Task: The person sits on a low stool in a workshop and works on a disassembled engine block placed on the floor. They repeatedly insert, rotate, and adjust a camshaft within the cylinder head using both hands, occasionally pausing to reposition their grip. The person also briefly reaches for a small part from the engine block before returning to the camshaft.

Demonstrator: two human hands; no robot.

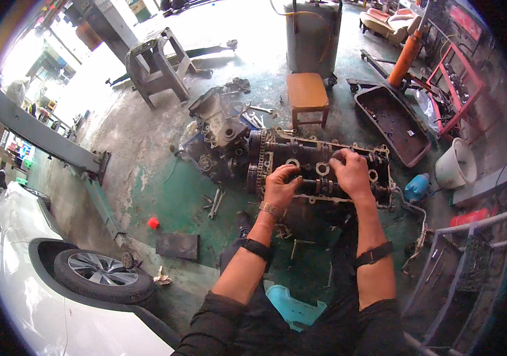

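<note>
In front of me lies an engine [304, 148] with its top uncovered, showing two dark camshafts, pale round spark plug wells and a timing chain [260, 168] at its left end. My left hand [281, 185] is over the near camshaft, close to the chain end. Its fingers are curled with the thumb toward the index finger. My right hand [351, 173] is over the right half, its bent fingertips at the far camshaft. Both hands look closed. Whatever is between the fingertips is too small or hidden to make out.
Removed engine covers [215, 127] and wrenches [215, 202] lie to the left. Beyond the engine stand a small wooden stool [307, 92] and a black tray [393, 126]. A white bucket [455, 164] and blue bottle [417, 187] are on the right. A white car [25, 267] stands at left.
</note>
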